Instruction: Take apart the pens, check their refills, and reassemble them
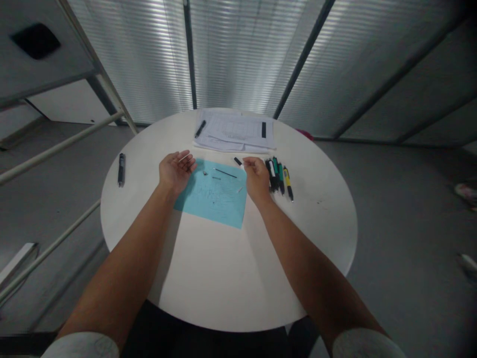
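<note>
My left hand [175, 171] rests on the round white table [223, 268], fingers loosely curled around a thin white stick-like part at the left edge of a light blue sheet [212, 199]. My right hand [257, 176] is closed on a short pen piece with a black tip, at the sheet's upper right corner. On the sheet lie a thin dark refill [225, 172], a tiny metal piece [204, 173] and other small pen parts.
Several pens [278, 179] lie in a row just right of my right hand. A black pen [121, 169] lies alone at the table's left. White papers [236, 132] with a black pen [200, 129] sit at the far edge. A metal frame stands at the left.
</note>
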A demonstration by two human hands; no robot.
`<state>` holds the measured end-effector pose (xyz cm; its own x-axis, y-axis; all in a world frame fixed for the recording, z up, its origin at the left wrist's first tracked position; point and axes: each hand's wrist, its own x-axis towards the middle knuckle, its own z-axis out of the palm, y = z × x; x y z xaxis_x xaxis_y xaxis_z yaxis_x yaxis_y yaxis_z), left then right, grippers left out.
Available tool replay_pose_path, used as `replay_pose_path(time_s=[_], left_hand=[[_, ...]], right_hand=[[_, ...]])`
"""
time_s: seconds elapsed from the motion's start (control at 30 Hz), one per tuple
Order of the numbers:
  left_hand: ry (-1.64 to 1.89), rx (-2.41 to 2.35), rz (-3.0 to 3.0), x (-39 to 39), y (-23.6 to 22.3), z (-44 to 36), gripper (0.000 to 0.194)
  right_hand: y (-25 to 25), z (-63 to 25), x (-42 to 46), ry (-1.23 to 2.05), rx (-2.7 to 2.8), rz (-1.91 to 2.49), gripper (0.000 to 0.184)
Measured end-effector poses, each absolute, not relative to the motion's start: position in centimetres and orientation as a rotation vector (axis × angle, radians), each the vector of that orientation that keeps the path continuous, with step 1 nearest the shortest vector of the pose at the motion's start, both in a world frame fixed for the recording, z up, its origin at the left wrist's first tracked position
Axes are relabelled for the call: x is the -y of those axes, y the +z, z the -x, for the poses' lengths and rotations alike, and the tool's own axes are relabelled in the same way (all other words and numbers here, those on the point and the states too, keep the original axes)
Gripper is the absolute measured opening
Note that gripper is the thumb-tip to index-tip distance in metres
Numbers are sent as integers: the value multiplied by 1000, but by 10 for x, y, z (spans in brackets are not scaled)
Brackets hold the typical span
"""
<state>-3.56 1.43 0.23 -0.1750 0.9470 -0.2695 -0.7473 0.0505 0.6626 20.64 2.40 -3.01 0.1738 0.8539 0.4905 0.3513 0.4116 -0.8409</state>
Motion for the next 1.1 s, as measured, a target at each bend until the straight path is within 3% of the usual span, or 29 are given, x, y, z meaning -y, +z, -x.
replay_pose_path(time_s=[0.57, 1.1], left_hand=[[1546, -825, -330, -15, 1, 36, 24], [1547, -898, -378, -14, 5, 31, 17]], right_hand=[[-21, -202, -10, 151, 1797, 1420, 40], [-30, -203, -13, 85, 1974, 1529, 37]])
